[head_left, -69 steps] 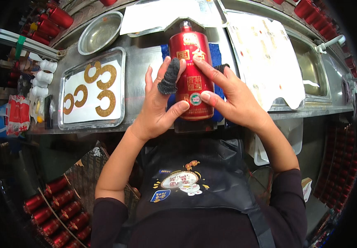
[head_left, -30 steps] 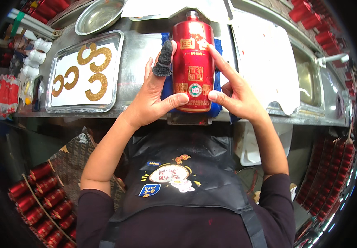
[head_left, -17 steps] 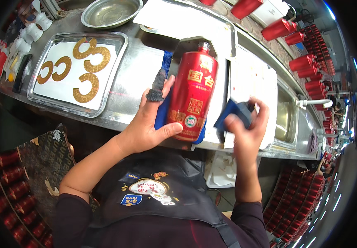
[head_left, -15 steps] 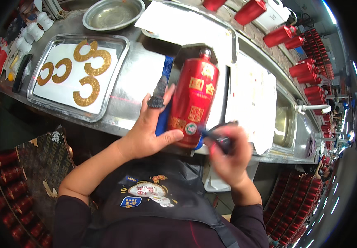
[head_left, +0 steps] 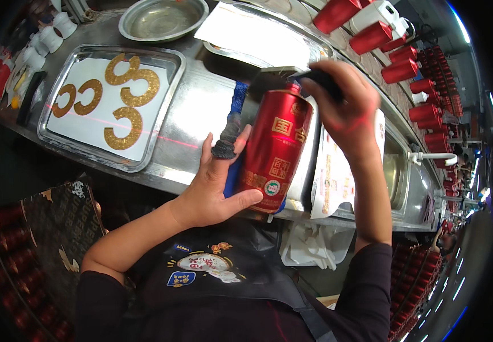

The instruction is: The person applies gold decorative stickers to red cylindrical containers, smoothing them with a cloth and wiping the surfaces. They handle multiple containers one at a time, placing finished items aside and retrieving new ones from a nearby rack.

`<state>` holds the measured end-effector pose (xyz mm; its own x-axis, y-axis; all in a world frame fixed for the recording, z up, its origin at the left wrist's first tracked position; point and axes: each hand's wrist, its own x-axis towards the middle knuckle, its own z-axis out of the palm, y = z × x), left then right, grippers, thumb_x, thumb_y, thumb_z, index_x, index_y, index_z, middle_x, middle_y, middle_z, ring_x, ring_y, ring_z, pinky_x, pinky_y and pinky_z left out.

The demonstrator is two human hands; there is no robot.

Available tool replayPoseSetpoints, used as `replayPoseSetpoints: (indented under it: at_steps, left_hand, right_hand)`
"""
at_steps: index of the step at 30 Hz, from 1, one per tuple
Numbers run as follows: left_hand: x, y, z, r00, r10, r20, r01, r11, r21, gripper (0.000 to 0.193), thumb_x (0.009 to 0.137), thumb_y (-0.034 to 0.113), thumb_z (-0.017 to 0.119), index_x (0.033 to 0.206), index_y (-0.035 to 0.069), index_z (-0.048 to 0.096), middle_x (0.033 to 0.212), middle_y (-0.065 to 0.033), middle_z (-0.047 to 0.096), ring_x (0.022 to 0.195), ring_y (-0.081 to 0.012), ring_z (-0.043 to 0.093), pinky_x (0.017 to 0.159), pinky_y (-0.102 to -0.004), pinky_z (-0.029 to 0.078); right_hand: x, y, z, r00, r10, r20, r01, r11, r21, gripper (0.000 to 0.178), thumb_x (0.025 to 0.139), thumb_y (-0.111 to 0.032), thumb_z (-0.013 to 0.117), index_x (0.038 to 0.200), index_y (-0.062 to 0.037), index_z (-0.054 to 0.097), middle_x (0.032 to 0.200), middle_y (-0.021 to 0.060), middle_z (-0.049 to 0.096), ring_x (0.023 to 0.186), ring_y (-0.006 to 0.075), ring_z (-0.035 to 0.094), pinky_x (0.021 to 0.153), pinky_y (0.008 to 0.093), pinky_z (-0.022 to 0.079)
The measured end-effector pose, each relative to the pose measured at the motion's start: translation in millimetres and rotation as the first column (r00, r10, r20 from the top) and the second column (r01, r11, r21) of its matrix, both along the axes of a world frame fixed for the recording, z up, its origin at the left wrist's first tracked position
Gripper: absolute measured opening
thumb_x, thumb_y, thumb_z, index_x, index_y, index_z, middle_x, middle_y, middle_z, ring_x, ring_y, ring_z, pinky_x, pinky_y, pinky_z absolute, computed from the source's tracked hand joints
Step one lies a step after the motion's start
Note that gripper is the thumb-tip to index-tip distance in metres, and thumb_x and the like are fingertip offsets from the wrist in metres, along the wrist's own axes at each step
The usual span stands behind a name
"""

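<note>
A shiny red bottle (head_left: 276, 151) with gold print leans back on a blue-padded support (head_left: 238, 98) at the counter's front edge. My left hand (head_left: 212, 182) holds it low on its left side, with the thumb across the front; dark wrapping covers one of its fingers. Up at the bottle's neck, my right hand (head_left: 352, 100) is closed around a black object (head_left: 323, 82), whose kind I cannot make out. The fingers and that object partly hide the neck. Right of the bottle lies a white printed sheet (head_left: 333, 176).
A metal tray (head_left: 45, 128) to the left carries white paper and several gold C-shaped pieces (head_left: 122, 130). Behind are a metal bowl (head_left: 163, 35) and another tray under white paper (head_left: 255, 37). A sink (head_left: 396, 171) is on the right; red bottles (head_left: 372, 37) line the back.
My right hand has moved from the bottle's lower right side up to its neck, with the black object. My left hand stays on the bottle. The view has shifted slightly.
</note>
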<state>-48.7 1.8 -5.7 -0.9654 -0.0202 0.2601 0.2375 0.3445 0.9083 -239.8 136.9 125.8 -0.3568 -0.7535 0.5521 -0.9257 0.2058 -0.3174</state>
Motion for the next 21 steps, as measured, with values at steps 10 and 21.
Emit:
replayPoseSetpoints:
  at_steps: [10,21]
  left_hand:
    - [0,-5,0,0.998,-0.016,0.055,0.017,1.000,-0.013,0.099,0.091,0.040,0.072,0.159,0.001,0.012,0.165,-0.0245,0.022,0.156,-0.0366,0.014,0.121,-0.0545,-0.007]
    - [-3,-7,1,0.995,0.005,0.100,-0.004,1.000,-0.013,0.103,0.089,0.044,0.074,0.157,-0.004,0.014,0.164,-0.0220,0.027,0.154,-0.0388,0.016,0.123,-0.0516,0.006]
  right_hand:
    - [19,51,-60,0.861,-0.322,0.393,0.452,0.839,-0.304,0.017,0.087,0.000,0.075,0.104,-0.0011,0.069,0.086,0.0072,0.070,0.076,0.0101,0.064,0.065,0.0243,0.052]
    - [10,27,-46,0.967,-0.156,0.201,0.192,0.966,-0.171,0.021,0.084,0.002,0.075,0.103,-0.0044,0.070,0.088,0.0070,0.071,0.079,0.0202,0.070,0.069,0.0296,0.056]
